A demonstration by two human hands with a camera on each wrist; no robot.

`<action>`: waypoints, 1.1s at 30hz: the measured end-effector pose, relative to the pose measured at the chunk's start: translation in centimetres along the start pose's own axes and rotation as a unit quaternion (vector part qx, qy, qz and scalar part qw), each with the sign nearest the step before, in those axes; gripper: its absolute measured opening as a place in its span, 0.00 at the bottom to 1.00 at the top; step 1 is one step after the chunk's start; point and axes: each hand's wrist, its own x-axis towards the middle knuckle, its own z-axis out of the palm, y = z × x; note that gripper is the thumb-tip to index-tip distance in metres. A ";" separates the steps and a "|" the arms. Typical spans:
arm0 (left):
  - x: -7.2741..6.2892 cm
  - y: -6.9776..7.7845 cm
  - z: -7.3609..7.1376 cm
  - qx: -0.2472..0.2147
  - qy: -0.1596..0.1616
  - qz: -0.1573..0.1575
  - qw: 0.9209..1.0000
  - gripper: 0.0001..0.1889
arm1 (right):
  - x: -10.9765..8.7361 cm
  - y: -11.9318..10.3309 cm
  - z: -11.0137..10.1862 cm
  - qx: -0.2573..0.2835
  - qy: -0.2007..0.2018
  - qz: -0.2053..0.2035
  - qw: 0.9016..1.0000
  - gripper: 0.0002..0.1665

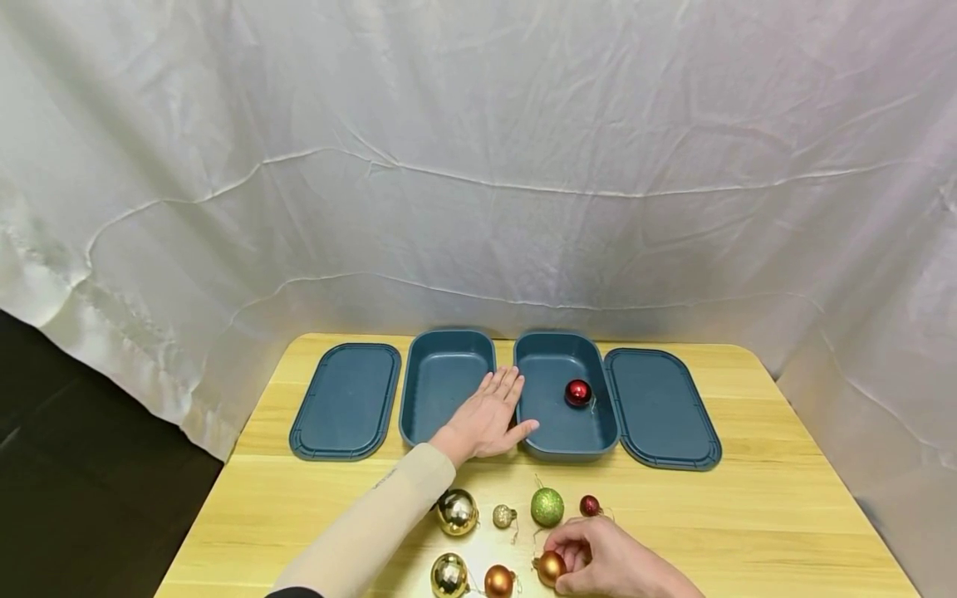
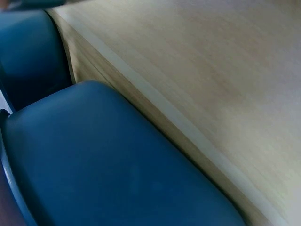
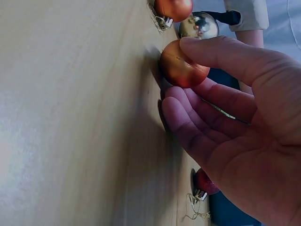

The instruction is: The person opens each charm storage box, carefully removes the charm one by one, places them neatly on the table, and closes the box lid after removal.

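Observation:
My right hand (image 1: pixel 609 558) pinches an orange Christmas bauble (image 1: pixel 552 568) at the table's near side; in the right wrist view the thumb lies on the orange ball (image 3: pixel 181 68) with fingers curled behind it. Straight-fingered, my left hand (image 1: pixel 489 417) rests over the near rim of the right blue box (image 1: pixel 576 456), beside the left blue box (image 1: pixel 447 332). A shiny red bauble (image 1: pixel 578 393) lies inside the right box. Around my right hand lie a green glitter bauble (image 1: pixel 547 507), a small dark red bauble (image 1: pixel 590 506) and another orange bauble (image 1: pixel 499 581).
Two shiny gold baubles (image 1: pixel 457 512) and a small gold glitter bauble (image 1: pixel 504 516) lie on the wooden table (image 1: pixel 777 515) to the left. Flat blue lids lie outside the boxes, a left lid (image 1: pixel 347 401) and a right lid (image 1: pixel 661 407). A white curtain (image 1: pixel 523 232) hangs behind.

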 end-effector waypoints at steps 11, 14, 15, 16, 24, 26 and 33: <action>0.1 0.0 0.1 0.005 0.001 0.003 1.000 0.46 | 0.0 0.0 -0.1 0.010 -0.007 0.006 1.000 0.14; 0.1 0.0 0.1 0.005 0.002 0.003 1.000 0.46 | 0.0 0.0 -0.1 0.015 -0.007 0.012 1.000 0.15; 0.1 0.0 0.1 0.005 0.003 0.003 1.000 0.46 | 0.0 0.0 -0.1 0.017 -0.006 0.014 1.000 0.15; 0.0 0.0 0.1 0.006 0.003 0.003 1.000 0.46 | 0.0 0.0 -0.1 0.018 -0.006 0.016 1.000 0.16; 0.0 -0.1 0.1 0.008 0.006 0.005 1.000 0.46 | -0.1 -0.2 -0.2 0.020 -0.008 0.017 1.000 0.18; 0.0 -0.1 0.2 0.010 0.007 0.004 1.000 0.46 | -0.2 -0.4 -0.4 0.014 -0.002 0.018 1.000 0.19; 0.1 -0.1 0.2 0.011 0.009 0.000 1.000 0.46 | -1.2 -2.2 -3.5 -0.052 0.038 -0.043 0.997 0.22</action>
